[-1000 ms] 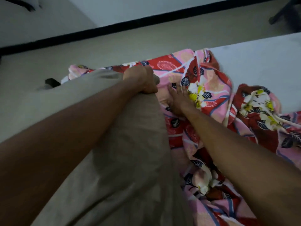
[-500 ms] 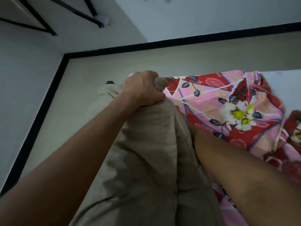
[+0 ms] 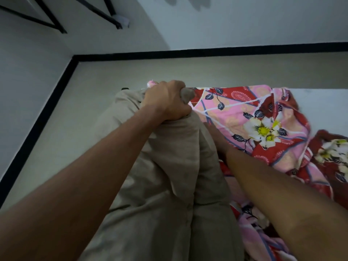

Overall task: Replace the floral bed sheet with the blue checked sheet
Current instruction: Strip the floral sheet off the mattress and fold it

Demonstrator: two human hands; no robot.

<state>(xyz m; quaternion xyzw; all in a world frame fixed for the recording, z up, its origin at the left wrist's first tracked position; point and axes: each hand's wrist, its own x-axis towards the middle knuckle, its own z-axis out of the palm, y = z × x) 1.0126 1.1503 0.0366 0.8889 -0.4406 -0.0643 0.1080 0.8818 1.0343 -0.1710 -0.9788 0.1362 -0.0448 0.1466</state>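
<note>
Head view: the left hand [image 3: 167,100] is closed tight round a bunched corner of the beige cover [image 3: 169,176], at the near left. The right hand [image 3: 215,138] reaches between the cover and the floral sheet [image 3: 254,117]; whether it grips anything cannot be told. The sheet lies crumpled on the bed [image 3: 320,102], from centre to right. The step seems to be stripping the sheet off; next it needs pulling free. No blue sheet is in view.

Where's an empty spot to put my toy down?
The bare white bed patch right of the floral sheet, and the floor up to the black skirting. Crowded in the middle: the left hand grips the beige cloth, right hand squeezed beside it.
</note>
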